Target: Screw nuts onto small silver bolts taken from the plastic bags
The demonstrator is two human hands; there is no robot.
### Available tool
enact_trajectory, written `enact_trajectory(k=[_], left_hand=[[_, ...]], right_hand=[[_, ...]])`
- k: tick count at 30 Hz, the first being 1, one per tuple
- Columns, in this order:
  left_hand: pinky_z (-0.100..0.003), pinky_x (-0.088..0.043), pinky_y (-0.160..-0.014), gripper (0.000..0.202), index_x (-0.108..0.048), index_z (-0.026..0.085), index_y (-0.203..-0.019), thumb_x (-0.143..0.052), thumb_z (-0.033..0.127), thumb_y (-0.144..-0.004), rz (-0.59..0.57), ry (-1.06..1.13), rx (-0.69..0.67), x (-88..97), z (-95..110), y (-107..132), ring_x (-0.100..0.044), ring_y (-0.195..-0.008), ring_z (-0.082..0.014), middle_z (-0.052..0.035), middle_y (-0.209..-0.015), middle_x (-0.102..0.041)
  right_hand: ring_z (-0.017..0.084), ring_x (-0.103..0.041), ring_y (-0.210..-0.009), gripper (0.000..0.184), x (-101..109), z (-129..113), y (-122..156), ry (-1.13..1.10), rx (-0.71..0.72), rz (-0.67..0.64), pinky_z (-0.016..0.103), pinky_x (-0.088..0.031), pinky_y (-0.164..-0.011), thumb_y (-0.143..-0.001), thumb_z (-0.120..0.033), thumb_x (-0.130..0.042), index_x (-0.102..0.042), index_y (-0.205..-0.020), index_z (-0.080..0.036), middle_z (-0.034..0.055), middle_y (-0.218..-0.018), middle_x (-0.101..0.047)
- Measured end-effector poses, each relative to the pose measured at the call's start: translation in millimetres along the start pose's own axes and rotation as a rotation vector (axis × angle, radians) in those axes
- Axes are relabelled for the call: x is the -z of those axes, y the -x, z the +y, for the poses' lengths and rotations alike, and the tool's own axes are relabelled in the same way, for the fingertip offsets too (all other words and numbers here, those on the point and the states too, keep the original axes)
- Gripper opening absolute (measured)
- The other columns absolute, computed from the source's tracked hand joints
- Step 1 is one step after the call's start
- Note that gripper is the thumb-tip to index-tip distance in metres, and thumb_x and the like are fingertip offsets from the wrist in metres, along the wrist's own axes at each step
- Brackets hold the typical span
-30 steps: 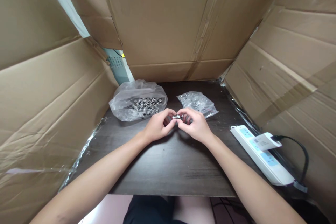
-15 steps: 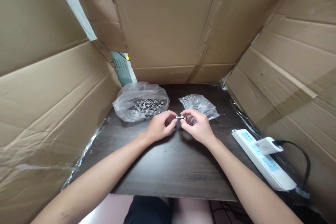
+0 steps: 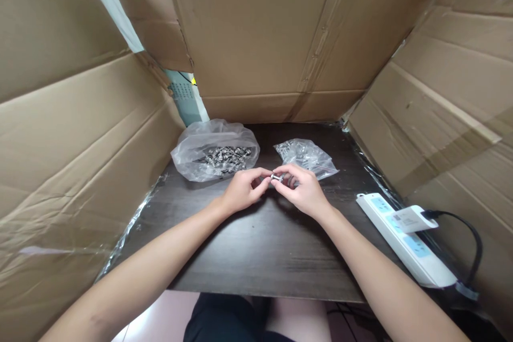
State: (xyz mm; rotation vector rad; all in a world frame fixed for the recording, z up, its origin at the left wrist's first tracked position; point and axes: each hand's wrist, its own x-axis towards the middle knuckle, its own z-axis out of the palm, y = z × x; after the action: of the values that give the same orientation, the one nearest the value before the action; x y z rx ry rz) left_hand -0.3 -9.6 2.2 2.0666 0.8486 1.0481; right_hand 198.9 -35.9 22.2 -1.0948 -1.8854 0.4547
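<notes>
A small silvery bolt (image 3: 276, 177) is held between both hands above the middle of the dark table. My left hand (image 3: 246, 189) pinches at its left end with thumb and forefinger. My right hand (image 3: 300, 188) is closed around its right part, the other fingers curled behind. Part of the bolt is hidden by the fingertips. Behind my left hand sits an open clear plastic bag (image 3: 188, 155) with many small shiny metal pieces (image 3: 230, 158) in it. Just behind my right hand lies a flatter clear bag (image 3: 308, 152) of metal parts.
A white power strip (image 3: 433, 272) with a plugged-in white adapter (image 3: 411, 219) and black cable (image 3: 476, 235) lies at the right. Cardboard walls (image 3: 260, 37) enclose the dark tabletop (image 3: 256, 256) at the left, back and right.
My fingertips have come closer together. The bolt now shows more to the right, among the right hand's fingers. The view has shifted slightly.
</notes>
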Motion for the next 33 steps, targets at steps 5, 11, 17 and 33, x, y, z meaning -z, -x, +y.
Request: enact_trajectory(k=[5,11,17,33], left_hand=[[-0.024,-0.055,-0.062,0.032,-0.071,0.011,-0.109,-0.063,0.038,-0.094,0.047,0.304,0.188,-6.2,7.0,-1.4,-0.067,-0.063,-0.0126,-0.0092,-0.091,-0.076],[-0.021,-0.051,-0.055,0.045,-0.071,0.011,-0.115,-0.073,0.047,-0.087,0.010,0.471,0.291,-8.9,5.8,-4.7,-0.061,-0.058,-0.0103,-0.0046,-0.079,-0.072],[-0.021,-0.050,-0.056,0.042,-0.075,0.012,-0.103,-0.075,0.050,-0.084,0.032,0.497,0.318,-5.1,1.1,-9.0,-0.058,-0.058,-0.0090,-0.0038,-0.076,-0.070],[-0.019,-0.046,-0.055,0.041,-0.059,0.014,-0.084,-0.079,0.050,-0.079,0.030,0.509,0.312,-5.6,3.7,-9.9,-0.055,-0.056,-0.0062,0.0027,-0.072,-0.059]], right_hand=[[0.015,-0.062,-0.065,0.012,0.1,-0.5,-0.5,0.027,0.073,0.031,0.027,-0.049,-0.054,-0.090,-0.022,-0.068,-0.073,-0.100,-0.020,0.0044,-0.086,-0.072],[0.015,-0.064,-0.069,0.019,-1.1,1.9,-0.1,-0.006,0.127,0.007,0.025,-0.049,-0.052,-0.091,-0.018,-0.064,-0.075,-0.106,-0.021,0.0061,-0.092,-0.073],[0.015,-0.066,-0.068,0.019,-1.9,2.2,1.4,0.023,0.101,0.009,0.025,-0.051,-0.053,-0.089,-0.017,-0.066,-0.073,-0.107,-0.021,0.0046,-0.091,-0.073],[0.015,-0.057,-0.062,0.028,-1.1,2.8,0.7,0.107,0.089,-0.097,0.029,-0.044,-0.062,-0.102,-0.026,-0.049,-0.061,-0.078,-0.020,0.0014,-0.069,-0.062]])
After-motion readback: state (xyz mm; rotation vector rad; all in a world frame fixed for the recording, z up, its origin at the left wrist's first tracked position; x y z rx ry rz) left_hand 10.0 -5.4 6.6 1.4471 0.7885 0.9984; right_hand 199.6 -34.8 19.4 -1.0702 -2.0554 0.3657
